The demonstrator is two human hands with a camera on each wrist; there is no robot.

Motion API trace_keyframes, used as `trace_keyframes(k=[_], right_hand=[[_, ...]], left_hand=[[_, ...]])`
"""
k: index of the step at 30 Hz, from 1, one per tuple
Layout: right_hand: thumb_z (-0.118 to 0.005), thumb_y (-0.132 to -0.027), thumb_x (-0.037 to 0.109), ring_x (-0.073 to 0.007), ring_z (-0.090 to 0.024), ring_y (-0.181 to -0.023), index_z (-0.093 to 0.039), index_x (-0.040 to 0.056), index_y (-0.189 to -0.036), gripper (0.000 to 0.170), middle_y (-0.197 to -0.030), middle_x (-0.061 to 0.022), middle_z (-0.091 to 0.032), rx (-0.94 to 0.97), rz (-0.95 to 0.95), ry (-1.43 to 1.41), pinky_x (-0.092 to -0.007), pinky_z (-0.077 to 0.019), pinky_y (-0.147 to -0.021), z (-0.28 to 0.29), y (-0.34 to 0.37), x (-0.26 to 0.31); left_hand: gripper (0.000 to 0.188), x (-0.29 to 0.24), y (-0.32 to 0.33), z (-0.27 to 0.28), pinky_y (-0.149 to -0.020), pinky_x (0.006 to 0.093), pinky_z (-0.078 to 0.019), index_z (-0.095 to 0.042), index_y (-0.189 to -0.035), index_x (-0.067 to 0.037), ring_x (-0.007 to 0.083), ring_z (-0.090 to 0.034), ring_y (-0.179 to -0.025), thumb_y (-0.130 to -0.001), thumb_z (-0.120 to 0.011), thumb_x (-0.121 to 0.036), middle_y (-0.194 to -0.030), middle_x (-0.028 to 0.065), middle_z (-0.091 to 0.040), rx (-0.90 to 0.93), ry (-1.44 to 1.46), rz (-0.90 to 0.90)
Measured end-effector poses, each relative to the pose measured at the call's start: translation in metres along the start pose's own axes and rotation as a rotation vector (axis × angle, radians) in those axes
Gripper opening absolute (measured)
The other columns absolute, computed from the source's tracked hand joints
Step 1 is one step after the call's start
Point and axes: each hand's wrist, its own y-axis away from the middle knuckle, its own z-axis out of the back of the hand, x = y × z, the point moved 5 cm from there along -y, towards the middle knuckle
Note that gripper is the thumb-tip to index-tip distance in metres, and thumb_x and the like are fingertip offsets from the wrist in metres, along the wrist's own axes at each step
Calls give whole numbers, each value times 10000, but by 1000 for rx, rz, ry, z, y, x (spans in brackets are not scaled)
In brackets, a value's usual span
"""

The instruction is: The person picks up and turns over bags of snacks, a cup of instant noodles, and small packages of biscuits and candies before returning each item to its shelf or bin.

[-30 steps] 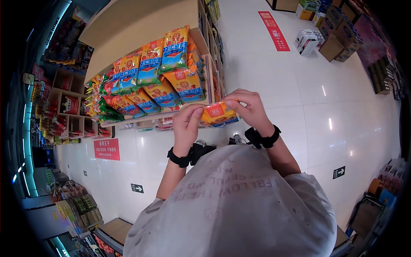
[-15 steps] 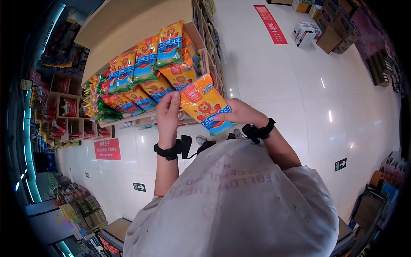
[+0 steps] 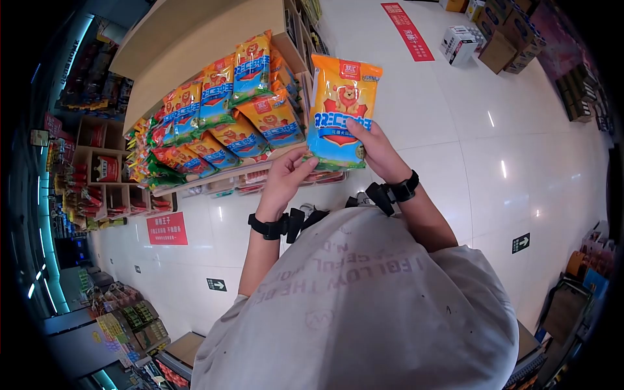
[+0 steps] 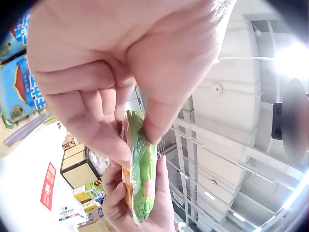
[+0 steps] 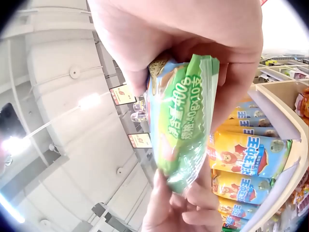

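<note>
An orange and blue snack bag (image 3: pixel 344 104) with a cartoon lion on its front is held upright before the shelf. My right hand (image 3: pixel 382 153) grips its right side, thumb across the front and fingers behind. At the lower left corner, my left hand (image 3: pixel 286 179) pinches the green bottom edge between thumb and fingers. In the left wrist view, the thumb and fingers of the left hand (image 4: pixel 120 82) close on the end of the bag (image 4: pixel 143 179). White print shows on the bag's green bottom (image 5: pixel 186 111) in the right wrist view.
Rows of matching snack bags (image 3: pixel 218 91) fill the wooden shelf (image 3: pixel 188 39) at front left. Beyond the tiled floor (image 3: pixel 448 162) stand cartons (image 3: pixel 497 52) at upper right. Red floor stickers (image 3: pixel 407 32) lie in the aisle.
The bag has turned from nearly edge-on to upright with its front showing. The left hand let go of the top edge, moved down, and now pinches the bottom corner; the right hand kept its grip.
</note>
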Motion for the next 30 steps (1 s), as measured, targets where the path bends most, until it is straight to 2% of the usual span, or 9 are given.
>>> trace_keyframes(k=[1,5,10,13,16,21,23,27,30], right_hand=[[-613,-942,292,-137,-620,-1040,-500,3,-1271,452,-1189,-89,-626,-19,-17,-12,-292,-502,-913,1,0,-3],[-624,-936,271,-134,-621,-1043,-499,3,-1271,447,-1194,-87,-626,-17,30,42,-293,-506,-907,4,1,-3],[-623,-935,225,-157,-595,-1102,-466,11,-1305,455,-1244,-92,-594,66,83,24,-310,-491,-949,2,-1,1],[-640,-917,174,-169,-557,-1162,-414,23,-1342,504,-1293,-91,-554,151,88,-112,-340,-465,-997,-7,4,4],[-659,-906,184,-162,-561,-1150,-408,27,-1341,527,-1280,-88,-561,194,90,-105,-337,-472,-980,-16,1,-3],[-669,-903,213,-143,-585,-1091,-427,27,-1309,508,-1235,-77,-586,228,35,95,-312,-491,-927,-34,-9,-8],[-642,-922,219,-141,-599,-1063,-460,13,-1283,454,-1204,-74,-605,106,50,85,-305,-496,-916,-40,-15,-9],[-613,-941,231,-138,-608,-1045,-497,0,-1253,405,-1174,-78,-622,124,-147,65,-301,-495,-908,-52,-27,-23],[-608,-945,241,-135,-620,-1013,-526,-10,-1228,387,-1136,-83,-642,133,-27,152,-287,-498,-885,-69,-40,-6]], left_hand=[[305,8,-1,0,-690,197,-495,-595,-1220,-32,63,-638,-841,-957,-581,-186,-988,12,-678,40,-72,113],[273,10,2,-4,-641,187,-479,-626,-1166,-31,54,-631,-777,-954,-591,-199,-946,5,-679,-76,-17,127],[265,15,-1,5,-672,201,-500,-622,-1142,-12,78,-638,-801,-954,-587,-194,-948,24,-675,-80,82,-37],[270,5,6,4,-803,286,-543,-589,-1157,27,154,-663,-902,-936,-599,-128,-1014,79,-682,254,57,-217],[294,8,11,-16,-836,302,-529,-560,-1200,24,172,-656,-940,-937,-593,-102,-1020,85,-679,344,146,-139],[256,16,11,-7,-749,298,-542,-562,-1169,29,178,-677,-853,-956,-569,-114,-977,103,-678,182,65,-150],[235,22,15,2,-669,286,-542,-567,-1141,23,179,-688,-781,-986,-515,-146,-868,113,-690,137,29,-102],[237,13,24,13,-675,283,-537,-584,-1099,27,173,-685,-755,-998,-499,-170,-808,110,-692,115,72,-31],[303,12,23,20,-708,268,-542,-608,-1134,33,153,-684,-796,-997,-511,-219,-858,93,-702,100,-47,-59]])
